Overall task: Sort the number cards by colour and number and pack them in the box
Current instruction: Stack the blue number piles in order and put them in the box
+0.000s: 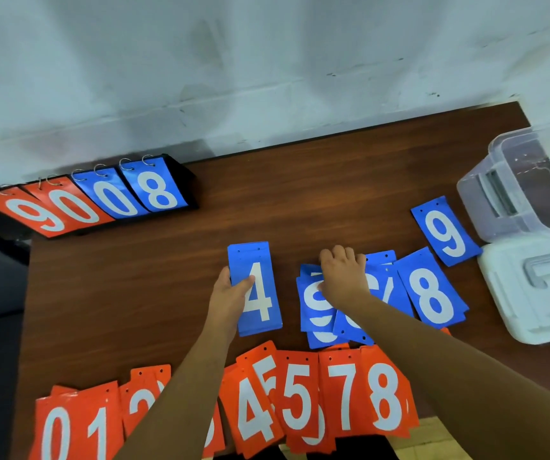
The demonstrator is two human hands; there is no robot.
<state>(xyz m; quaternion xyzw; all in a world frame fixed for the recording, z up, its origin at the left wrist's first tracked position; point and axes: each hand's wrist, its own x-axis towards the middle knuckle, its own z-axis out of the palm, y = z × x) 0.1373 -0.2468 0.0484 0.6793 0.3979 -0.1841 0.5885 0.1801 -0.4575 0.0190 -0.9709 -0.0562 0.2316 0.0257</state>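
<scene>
My left hand (230,290) pinches the blue 4 stack (262,293) at its left edge, thumb on the face and fingers underneath. The stack's long axis runs away from me, with the punched holes at the far end and the white "4" upright to my view. My right hand (343,270) is curled over the far edge of the blue pile (316,307) just to the right. That pile is loosely fanned and the digits on it are partly covered. Right of it lies the blue 8 card (431,293), tilted with its top to the left. The blue 9 card (446,232) lies farther back with the same tilt.

The orange cards (300,400) overlap in a row along the near edge of the desk (167,277), and I can read 0, 1, 2, 4, 5, 7 and 8 in white. The clear box (526,190) stands at the right edge with the white lid (539,290) lying in front of it. At the far left, the scoreboard stand (101,197) shows orange "9 0" and blue "0 8".
</scene>
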